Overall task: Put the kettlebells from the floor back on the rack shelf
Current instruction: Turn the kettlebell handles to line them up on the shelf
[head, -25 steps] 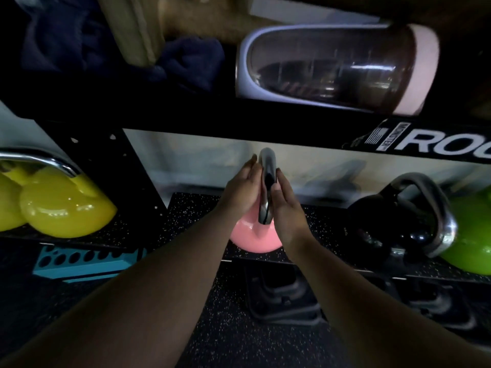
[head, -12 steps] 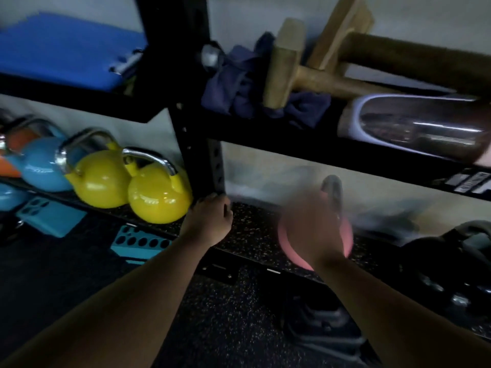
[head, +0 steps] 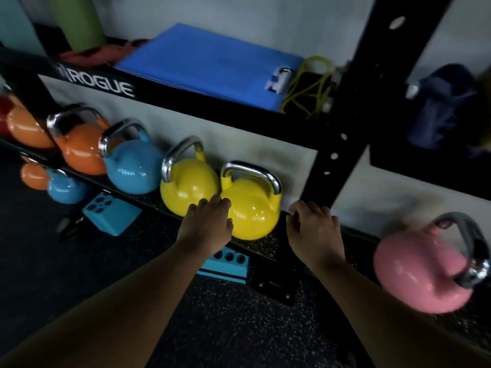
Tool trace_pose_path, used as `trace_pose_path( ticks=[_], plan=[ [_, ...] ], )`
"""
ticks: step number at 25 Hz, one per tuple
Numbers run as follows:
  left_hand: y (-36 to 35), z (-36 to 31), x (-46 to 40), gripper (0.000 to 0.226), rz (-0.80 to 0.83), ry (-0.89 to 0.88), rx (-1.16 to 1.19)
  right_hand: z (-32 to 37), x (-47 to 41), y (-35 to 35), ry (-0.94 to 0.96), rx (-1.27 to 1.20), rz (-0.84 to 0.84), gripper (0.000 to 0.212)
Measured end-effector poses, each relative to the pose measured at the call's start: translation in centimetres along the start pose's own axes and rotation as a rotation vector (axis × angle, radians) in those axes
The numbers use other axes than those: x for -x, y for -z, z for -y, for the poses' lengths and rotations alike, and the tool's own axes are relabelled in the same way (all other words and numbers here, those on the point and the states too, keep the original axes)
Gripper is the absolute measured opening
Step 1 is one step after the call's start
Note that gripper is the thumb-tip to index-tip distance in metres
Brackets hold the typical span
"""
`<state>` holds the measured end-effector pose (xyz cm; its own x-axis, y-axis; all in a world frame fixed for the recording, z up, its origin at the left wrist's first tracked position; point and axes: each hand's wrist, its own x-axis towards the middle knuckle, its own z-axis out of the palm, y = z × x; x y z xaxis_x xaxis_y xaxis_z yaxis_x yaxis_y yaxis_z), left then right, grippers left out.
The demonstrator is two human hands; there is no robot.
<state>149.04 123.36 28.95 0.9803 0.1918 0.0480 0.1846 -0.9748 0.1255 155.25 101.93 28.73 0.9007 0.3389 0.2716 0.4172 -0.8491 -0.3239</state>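
Black speckled floor (head: 239,322) lies bare between the two arms. Past it runs the shelf (head: 261,247) edge, with a teal block (head: 225,264) tucked under. The left hand (head: 207,224) lies flat, fingers loose, against the front of a yellow kettlebell (head: 252,208), holding nothing. The right hand (head: 314,229) is half curled at the shelf edge beside the black post (head: 342,155), also holding nothing. A pink kettlebell (head: 422,269) sits on the shelf to the right, well apart. Farther left stand another yellow, a blue (head: 132,168) and orange ones. Two small kettlebells sit lower down at far left.
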Motion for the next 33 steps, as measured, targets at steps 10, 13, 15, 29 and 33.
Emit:
trace_pose_path(
  ticks=[10,13,15,29,33],
  plan=[
    [-0.8,4.2,-8.3,0.046,-0.101,0.022,0.032,4.8,-9.2,-6.4,-0.114,-0.143,0.040,0.049],
    [-1.7,3.9,-11.1,0.052,-0.103,0.061,0.119,4.3,-12.1,-8.8,-0.195,-0.093,0.095,0.053],
    [-2.5,3.0,-12.2,0.058,-0.087,0.108,0.220,4.2,-13.1,-9.5,-0.250,-0.157,0.121,0.055],
    [-5.8,2.9,-16.2,0.073,0.160,0.129,1.111,6.6,-11.7,-9.2,-0.522,-0.396,-0.003,0.038],
    [-6.2,1.2,-15.7,0.073,0.282,0.214,1.140,6.6,-11.7,-8.7,-0.659,-0.756,-0.025,0.027]
  ],
)
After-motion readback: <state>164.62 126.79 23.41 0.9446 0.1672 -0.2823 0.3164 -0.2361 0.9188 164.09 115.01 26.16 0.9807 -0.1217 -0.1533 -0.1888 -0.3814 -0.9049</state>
